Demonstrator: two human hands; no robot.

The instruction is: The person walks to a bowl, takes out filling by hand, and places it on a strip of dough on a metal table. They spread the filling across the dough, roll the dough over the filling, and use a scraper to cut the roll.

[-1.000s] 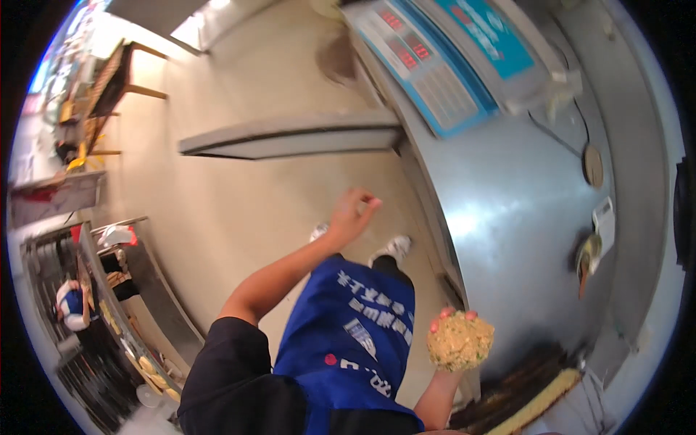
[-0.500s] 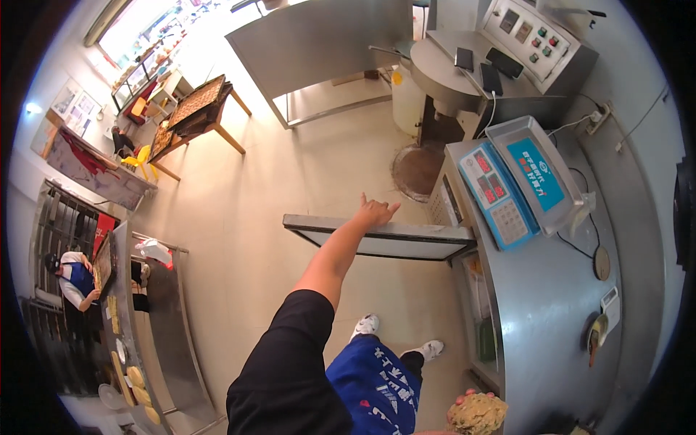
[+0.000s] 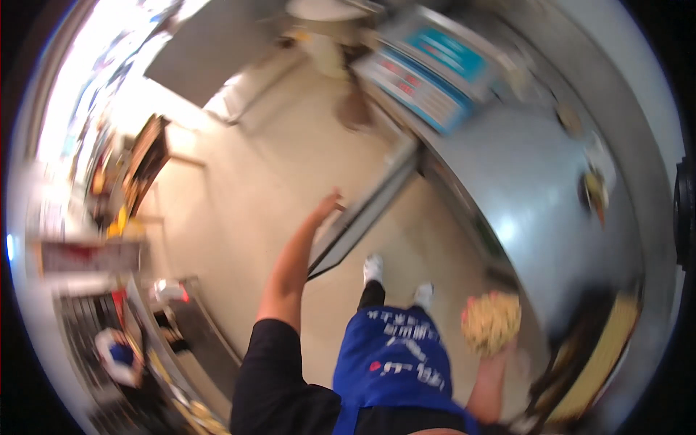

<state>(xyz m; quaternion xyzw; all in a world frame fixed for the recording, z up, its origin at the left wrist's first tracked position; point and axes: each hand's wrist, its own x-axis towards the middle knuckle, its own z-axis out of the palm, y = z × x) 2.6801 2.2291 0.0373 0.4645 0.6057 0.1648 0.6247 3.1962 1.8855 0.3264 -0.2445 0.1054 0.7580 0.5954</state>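
Observation:
My left hand (image 3: 330,204) is at the outer face of an open cabinet door (image 3: 366,210) under the counter, close to its top edge. Its fingers look stretched out, though blur hides whether they touch the door. In my right hand (image 3: 500,353) sits a rough, pale lump of dough (image 3: 491,323) with darker flecks. The dough covers most of the palm, and fingertips show at its upper rim. This hand is held beside my blue apron (image 3: 395,355), near the counter's front edge.
A steel counter (image 3: 500,188) runs along the right, bearing a blue scale (image 3: 417,87) and a small bowl (image 3: 594,194). A pale yellow slab (image 3: 598,355) lies at lower right. Far left, a person (image 3: 119,355) is beside another worktable. A wooden table (image 3: 148,156) stands beyond.
My view has turned to the right. The cabinet door has swung toward the counter, with my left hand alongside it. My right hand and the dough have come further into view.

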